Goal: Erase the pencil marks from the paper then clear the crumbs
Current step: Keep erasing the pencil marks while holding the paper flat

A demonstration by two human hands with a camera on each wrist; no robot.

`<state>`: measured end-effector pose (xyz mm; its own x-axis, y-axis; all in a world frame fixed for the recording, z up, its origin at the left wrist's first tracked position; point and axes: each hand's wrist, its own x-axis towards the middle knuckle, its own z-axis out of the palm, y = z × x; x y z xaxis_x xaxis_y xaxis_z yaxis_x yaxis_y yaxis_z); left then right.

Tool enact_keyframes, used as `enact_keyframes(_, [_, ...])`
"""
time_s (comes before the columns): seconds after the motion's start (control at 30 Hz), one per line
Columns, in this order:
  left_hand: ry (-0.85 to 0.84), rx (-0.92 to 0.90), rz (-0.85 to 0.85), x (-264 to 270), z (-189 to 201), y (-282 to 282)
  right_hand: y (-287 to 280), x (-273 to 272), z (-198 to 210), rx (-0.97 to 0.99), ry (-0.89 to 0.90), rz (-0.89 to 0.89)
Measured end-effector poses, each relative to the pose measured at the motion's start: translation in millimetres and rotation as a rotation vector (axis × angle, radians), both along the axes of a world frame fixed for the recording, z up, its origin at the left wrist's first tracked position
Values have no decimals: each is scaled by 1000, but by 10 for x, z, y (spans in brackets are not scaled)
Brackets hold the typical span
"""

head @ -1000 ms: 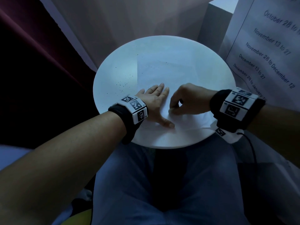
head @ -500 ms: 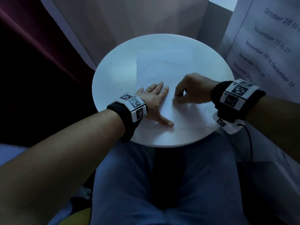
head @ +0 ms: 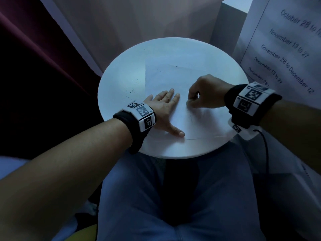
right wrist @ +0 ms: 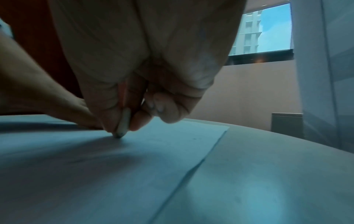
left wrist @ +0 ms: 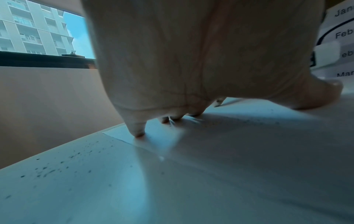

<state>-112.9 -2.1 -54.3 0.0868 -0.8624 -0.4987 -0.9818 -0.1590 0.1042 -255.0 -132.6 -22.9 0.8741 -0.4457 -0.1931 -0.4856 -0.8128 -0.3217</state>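
A white sheet of paper (head: 173,77) lies on the round white table (head: 121,66). My left hand (head: 165,108) lies flat on the sheet's left part, fingers straight, thumb spread toward the near edge. My right hand (head: 192,101) pinches a small pale eraser (right wrist: 122,122) between thumb and forefinger, its dirty tip pressed on the paper (right wrist: 172,151) just right of the left fingers. A faint pencil mark (head: 191,117) shows below the eraser. Dark crumbs (head: 132,89) are scattered on the table left of the sheet, with crumbs (left wrist: 47,168) also in the left wrist view.
A white board with printed date lines (head: 286,42) stands at the right of the table. A grey box (head: 229,23) stands behind it. A dark red curtain (head: 34,58) hangs at the left. My knees (head: 156,197) are under the near table edge.
My right hand with the eraser has moved up the sheet, away from me, from near the left thumb to beside the left fingertips. The left hand has stayed flat in place.
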Motion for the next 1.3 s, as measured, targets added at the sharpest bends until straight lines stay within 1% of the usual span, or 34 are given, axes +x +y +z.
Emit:
enact_keyframes(0.07, [1,3,-6,6,-6,0,153,-67,-13,10,34,88])
enact_keyframes(0.13, [0,11,-13,17,-8,3,291,-137,-11,80,88,170])
enact_keyframes(0.2, [5,10,-14,21,-1,2,264,-157,-11,107,105,212])
enact_keyframes(0.27, [12,1,-13,25,18,6,100,-133,-23,72,-1,155])
enact_keyframes(0.33, [19,-20,-7,32,47,3,-95,-117,-26,31,-114,13])
enact_keyframes(0.37, [24,-33,-5,33,72,-8,-174,-119,-26,24,-134,-49])
enact_keyframes(0.43, [34,-64,6,18,121,-57,-276,-130,-39,27,-124,-111])
enact_keyframes(0.57, [41,-103,26,-101,137,-142,-287,-118,-78,23,-123,-132])
enact_keyframes(0.63, [25,-60,-7,-145,68,-157,-251,-108,-102,-15,-125,-94])
enact_keyframes(0.7, [26,-29,-7,-153,5,-159,-172,-117,-130,-51,-134,-18])
enact_keyframes(0.8, [24,-23,-4,-141,-17,-146,48,-184,-148,-37,-150,118])
enact_keyframes(0.87, [26,-23,-12,-140,-9,-144,184,-230,-130,5,-92,209])
enact_keyframes(0.93, [32,-20,-12,-145,-14,-137,203,-221,-90,23,-31,271])
enact_keyframes(1.0, [35,-20,-10,-143,-18,-139,82,-165,-74,-5,-72,245])
enact_keyframes(1.07, [34,-20,-10,-142,-12,-137,-33,-119,-86,-72,-146,154])
enact_keyframes(1.13, [31,-18,-12,-141,-5,-134,-7,-125,-109,-77,-171,128])
enact_keyframes(1.2, [34,-13,-15,-139,-18,-140,149,-208,-123,-29,-149,191])
enact_keyframes(1.3, [27,-7,-19,-135,-33,-142,342,-336,-111,25,-60,314])
